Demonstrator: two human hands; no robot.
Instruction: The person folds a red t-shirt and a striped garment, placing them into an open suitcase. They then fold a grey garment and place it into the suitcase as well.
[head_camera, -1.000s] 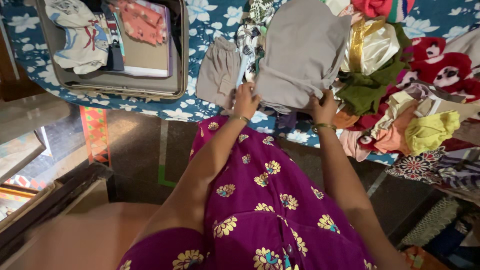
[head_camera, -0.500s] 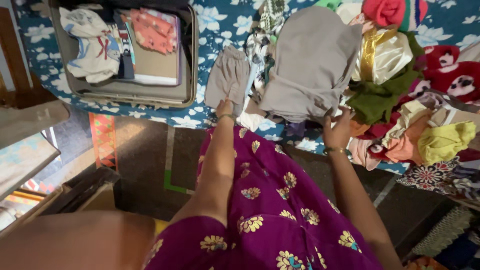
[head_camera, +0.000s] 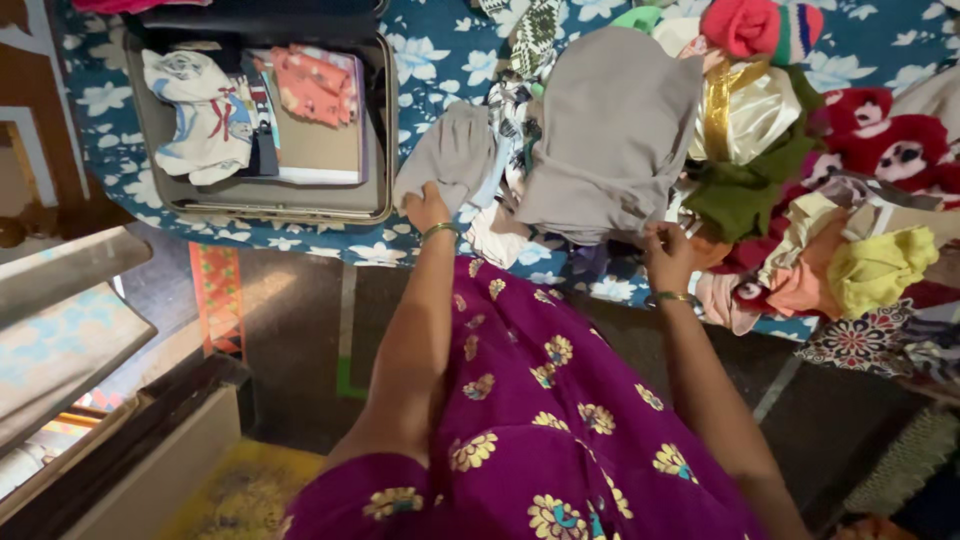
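Bed cover (head_camera: 440, 45), blue with white flowers, spans the top of the frame; everything below sits on it.

Heap of mixed clothes (head_camera: 800, 200) fills the upper right: red, green, yellow, orange and cream pieces, loosely piled.

Open suitcase (head_camera: 385, 130), upper left of frame, grey shell. Inside: a white printed garment (head_camera: 200, 110) at its left, an orange patterned piece (head_camera: 315, 85) at its right, a flat tan item under them.

Large grey garment (head_camera: 610, 140), upper centre, lies draped over the heap's left edge, roughly folded.

Small grey folded garment (head_camera: 450, 160), just right of the suitcase and left of the large grey one, partly lifted at its lower edge.

Person's purple floral dress (head_camera: 530, 400) fills lower centre.

Left hand (head_camera: 428, 208), centre frame, bangle at the wrist: closed on the lower edge of the small grey folded garment, fingers mostly hidden under the cloth.

Right hand (head_camera: 668, 255), centre right, bangle at the wrist: fingers curled at the lower edge of the large grey garment, next to an orange piece; cannot tell whether it grips cloth or only touches it.
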